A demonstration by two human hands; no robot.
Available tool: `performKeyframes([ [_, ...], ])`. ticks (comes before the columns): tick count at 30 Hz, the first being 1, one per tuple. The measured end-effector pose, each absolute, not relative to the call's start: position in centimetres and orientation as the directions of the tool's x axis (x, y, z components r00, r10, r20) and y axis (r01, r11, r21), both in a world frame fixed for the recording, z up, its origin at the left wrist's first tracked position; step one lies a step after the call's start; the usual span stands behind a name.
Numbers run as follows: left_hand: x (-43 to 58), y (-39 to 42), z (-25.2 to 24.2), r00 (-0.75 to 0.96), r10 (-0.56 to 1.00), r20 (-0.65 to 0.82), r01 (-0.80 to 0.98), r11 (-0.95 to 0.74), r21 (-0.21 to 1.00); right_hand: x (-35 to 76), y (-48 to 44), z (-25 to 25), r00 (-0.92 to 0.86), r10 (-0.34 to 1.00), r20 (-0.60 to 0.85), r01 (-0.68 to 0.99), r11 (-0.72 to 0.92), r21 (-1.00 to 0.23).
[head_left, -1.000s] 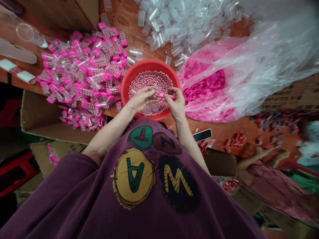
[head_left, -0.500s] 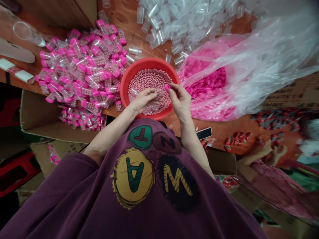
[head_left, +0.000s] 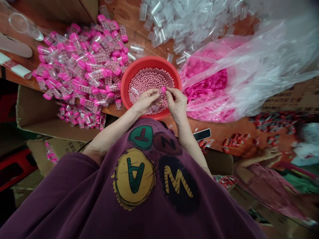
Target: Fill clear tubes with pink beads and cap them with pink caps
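Observation:
Over a red basin (head_left: pixel 126 78) of small pink beads (head_left: pixel 152 78), my two hands meet. My left hand (head_left: pixel 147 100) is closed around a small clear tube (head_left: pixel 159 96) with beads in it, mostly hidden by the fingers. Between thumb and forefinger, my right hand (head_left: pixel 178 102) pinches a bright pink cap (head_left: pixel 163 89) at the mouth of that tube. Whether the cap is seated cannot be made out. At the basin's left inside wall, another clear tube (head_left: pixel 135 91) lies on the beads.
Left of the basin is a heap of capped bead tubes (head_left: pixel 82 63), spilling towards an open cardboard box (head_left: pixel 37 116). Clear tubes (head_left: pixel 179 20) are piled behind. A plastic bag of pink caps (head_left: pixel 211 83) lies right, near a phone (head_left: pixel 202 134). A co-worker's arm (head_left: pixel 259 159) shows at far right.
My right hand has brought the pink cap left to the tube in my left hand. Before, the two were slightly apart. The co-worker's hands have shifted.

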State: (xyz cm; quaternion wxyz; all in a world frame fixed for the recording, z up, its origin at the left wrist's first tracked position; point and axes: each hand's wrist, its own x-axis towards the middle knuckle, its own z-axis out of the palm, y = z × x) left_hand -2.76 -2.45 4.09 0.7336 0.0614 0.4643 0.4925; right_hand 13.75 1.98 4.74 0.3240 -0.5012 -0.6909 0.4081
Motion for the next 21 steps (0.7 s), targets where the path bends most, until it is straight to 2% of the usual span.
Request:
performKeyframes([
  [4, -2.2, -2.7, 4.2, 0.017, 0.777, -0.629, -0.64, 0.492, 0.59, 14.0, 1.8, 4.9, -0.378, 0.926, 0.008, 0.416, 0.177, -0.892],
  [9, -1.9, -3.2, 4.4, -0.027, 0.804, -0.594, -0.614, 0.456, 0.645, 14.2, 1.5, 4.7, -0.41, 0.912, 0.014, 0.388, 0.189, -0.902],
  [15, -2.9, -3.5, 5.0, -0.024, 0.876, -0.481, -0.494, 0.408, 0.768, 14.6, 1.4, 5.6, -0.418, 0.908, 0.011, 0.327, 0.162, -0.931],
  [17, -3.0, -3.4, 5.2, -0.007, 0.883, -0.469, -0.498, 0.404, 0.767, 14.5, 1.3, 5.9, -0.389, 0.92, 0.044, 0.326, 0.182, -0.928],
  [21, -2.8, -3.4, 5.2, 0.017, 0.844, -0.537, -0.565, 0.451, 0.691, 14.1, 0.9, 5.9, -0.325, 0.944, 0.067, 0.373, 0.192, -0.908],
])
